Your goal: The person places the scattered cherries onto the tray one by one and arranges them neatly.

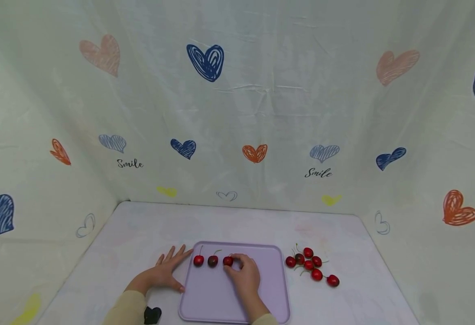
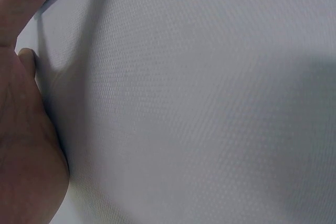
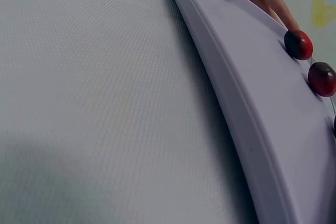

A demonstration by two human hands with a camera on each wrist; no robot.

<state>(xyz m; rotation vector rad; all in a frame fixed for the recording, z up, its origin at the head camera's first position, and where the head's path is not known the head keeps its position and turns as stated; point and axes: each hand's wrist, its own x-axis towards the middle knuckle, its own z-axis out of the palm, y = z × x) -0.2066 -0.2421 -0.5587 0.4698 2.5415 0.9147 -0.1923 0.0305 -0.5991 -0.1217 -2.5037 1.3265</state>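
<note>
A light purple tray [image 1: 221,298] lies on the table, with three cherries in a row near its far edge. At the left end is a bright red cherry [image 1: 198,260], then a darker cherry [image 1: 213,261], both with stems up. My right hand [image 1: 245,276] reaches over the tray and pinches the third cherry [image 1: 228,261] between thumb and fingers. My left hand [image 1: 167,271] has its fingers spread at the tray's left rim, thumb and fingertips touching there. In the right wrist view, the left hand's fingers [image 3: 273,3] show beyond the rim.
Several loose cherries [image 1: 308,265] lie clustered on the table right of the tray, one cherry [image 1: 333,280] nearest the front. A black heart shape [image 1: 152,315] is near the left sleeve. Behind the white table [image 1: 160,221] hangs a heart-patterned curtain [image 1: 229,117].
</note>
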